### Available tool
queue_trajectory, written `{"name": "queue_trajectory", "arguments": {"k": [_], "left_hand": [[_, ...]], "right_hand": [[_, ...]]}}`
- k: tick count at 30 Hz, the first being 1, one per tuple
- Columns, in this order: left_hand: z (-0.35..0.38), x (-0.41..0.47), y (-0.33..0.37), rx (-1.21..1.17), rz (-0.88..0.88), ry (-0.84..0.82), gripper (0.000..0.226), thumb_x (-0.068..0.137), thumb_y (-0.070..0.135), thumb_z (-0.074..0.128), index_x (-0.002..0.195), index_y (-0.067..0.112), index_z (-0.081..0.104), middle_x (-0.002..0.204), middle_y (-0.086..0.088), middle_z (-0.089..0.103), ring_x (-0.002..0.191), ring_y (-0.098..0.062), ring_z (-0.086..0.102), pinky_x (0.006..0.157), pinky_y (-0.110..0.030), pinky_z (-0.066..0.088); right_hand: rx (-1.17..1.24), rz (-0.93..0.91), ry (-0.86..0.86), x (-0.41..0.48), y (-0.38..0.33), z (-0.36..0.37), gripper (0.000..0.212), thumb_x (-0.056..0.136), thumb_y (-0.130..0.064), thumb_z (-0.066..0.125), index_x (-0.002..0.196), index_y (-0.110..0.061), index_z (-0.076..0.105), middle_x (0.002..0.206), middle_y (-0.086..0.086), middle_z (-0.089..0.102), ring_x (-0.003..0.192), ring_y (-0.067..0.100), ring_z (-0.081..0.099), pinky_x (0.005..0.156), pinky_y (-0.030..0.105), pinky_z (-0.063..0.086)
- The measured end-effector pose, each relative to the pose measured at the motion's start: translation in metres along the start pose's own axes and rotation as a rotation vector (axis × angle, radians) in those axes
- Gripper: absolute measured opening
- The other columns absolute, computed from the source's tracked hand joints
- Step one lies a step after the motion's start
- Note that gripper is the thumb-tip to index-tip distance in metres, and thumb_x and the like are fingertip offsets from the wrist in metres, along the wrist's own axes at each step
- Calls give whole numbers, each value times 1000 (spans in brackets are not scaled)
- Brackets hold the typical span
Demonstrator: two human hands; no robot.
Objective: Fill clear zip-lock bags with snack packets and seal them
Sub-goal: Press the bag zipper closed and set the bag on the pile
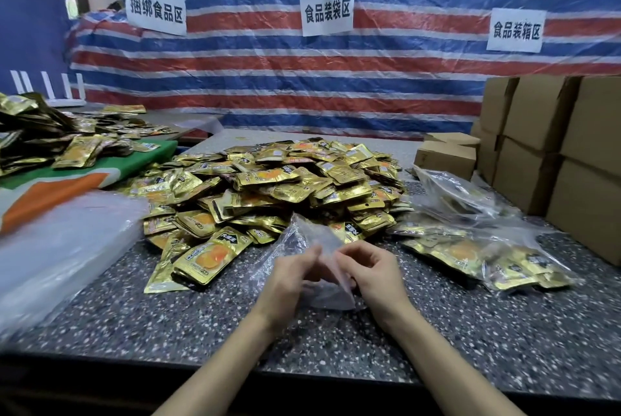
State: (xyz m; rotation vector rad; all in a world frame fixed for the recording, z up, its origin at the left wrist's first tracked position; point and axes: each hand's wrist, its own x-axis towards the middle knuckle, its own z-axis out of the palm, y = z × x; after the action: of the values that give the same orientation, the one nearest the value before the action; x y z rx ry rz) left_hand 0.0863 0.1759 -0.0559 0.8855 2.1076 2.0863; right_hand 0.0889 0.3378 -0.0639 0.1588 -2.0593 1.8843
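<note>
Head view, down onto two bare hands above a speckled desk (151, 321). Left hand (289, 277): fingers curled, thumb and fingertips pinching the top edge of a clear bag (314, 239). Right hand (371, 272): curled the same way, pinching the same edge just beside the left hand. Bag crumpled, seemingly empty, lifted between the two hands, its far end rising beyond the fingertips and its lower part hanging toward the desk under the palms. Zip parted or closed: cannot tell, too blurred.

Just beyond both hands, a big heap of gold packets (279, 187), the nearest lying on the desk close to the left of the left hand. To the right of the right hand, near it, filled bags (480, 256) lying flat with gold packets inside, and more clear plastic behind them. Farther right again, stacked cartons (571, 160). Well to the left of the left hand, a thick stack (57, 247) of clear plastic at the desk edge. Beyond it, a green-and-orange sheet (84, 173) carrying a second heap (47, 140) of gold packets. Behind everything, a striped tarp (336, 86) with three white signs (326, 10).
</note>
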Motion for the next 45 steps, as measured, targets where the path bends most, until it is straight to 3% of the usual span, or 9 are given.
{"name": "queue_trajectory", "arguments": {"k": [2, 9, 17, 25, 30, 34, 37, 41, 45], "left_hand": [[0, 1, -1, -78, -112, 47, 73, 88, 66, 48, 75, -3, 67, 71, -29, 60, 56, -23, 49, 55, -26, 34], [1, 4, -4, 30, -144, 102, 33, 95, 19, 63, 63, 14, 70, 55, -1, 61, 41, -8, 51, 41, -17, 35], [1, 4, -5, -1, -178, 116, 39, 92, 14, 67, 53, 17, 64, 52, -3, 60, 40, -13, 53, 39, -19, 38], [-14, 3, -4, -89, -130, 512, 41, 89, 7, 62, 49, 14, 58, 52, -6, 48, 45, -17, 42, 43, -25, 38], [-47, 0, 13, -86, -141, 201, 37, 72, 46, 73, 79, 9, 67, 74, -4, 66, 66, -19, 60, 62, -26, 48], [-85, -4, 17, 463, -172, 319, 53, 74, 61, 73, 108, 22, 65, 106, 8, 67, 92, -5, 63, 85, -32, 50], [-113, -14, 8, 1105, -446, 456, 66, 81, 59, 69, 136, 30, 47, 139, -3, 49, 128, -21, 46, 107, -46, 37], [-124, -25, 4, 1153, -519, 402, 80, 80, 61, 68, 147, 27, 40, 147, -4, 48, 132, -28, 46, 111, -50, 36], [-120, -25, 20, 1014, -406, 492, 73, 69, 29, 88, 133, 21, 53, 136, -7, 57, 119, -26, 56, 101, -52, 46]], "right_hand": [[18, -4, -18, 0, 2, 0, 17, 84, -4, 76, 73, -17, 75, 70, -2, 70, 61, 5, 60, 56, 16, 46], [117, 39, -83, -2, -4, -2, 36, 74, -50, 81, 75, -15, 73, 68, 5, 63, 56, 11, 54, 50, 19, 41], [117, 62, -31, -3, -3, 0, 24, 87, -7, 72, 64, -13, 71, 60, 3, 62, 50, 8, 54, 48, 17, 42], [266, 145, 287, 0, -2, -10, 30, 92, -11, 65, 61, -11, 62, 53, 1, 51, 47, 13, 40, 45, 27, 30], [219, 122, 303, -1, -3, -7, 31, 91, -12, 67, 59, -12, 66, 55, 2, 53, 48, 12, 43, 46, 23, 34], [169, 85, 334, 1, -2, -7, 25, 90, -15, 69, 72, 3, 69, 58, 2, 57, 45, 2, 46, 44, 13, 39], [196, 89, 311, -1, -3, -6, 23, 89, -16, 72, 69, -5, 69, 55, -1, 56, 43, 5, 44, 41, 18, 36], [219, 58, 241, -3, -6, -5, 21, 88, -15, 73, 69, -5, 70, 52, -4, 56, 41, 4, 43, 41, 16, 35], [177, 44, 230, -5, -8, -4, 21, 88, -14, 72, 68, -8, 70, 56, -3, 60, 47, 6, 48, 45, 18, 39]]}}
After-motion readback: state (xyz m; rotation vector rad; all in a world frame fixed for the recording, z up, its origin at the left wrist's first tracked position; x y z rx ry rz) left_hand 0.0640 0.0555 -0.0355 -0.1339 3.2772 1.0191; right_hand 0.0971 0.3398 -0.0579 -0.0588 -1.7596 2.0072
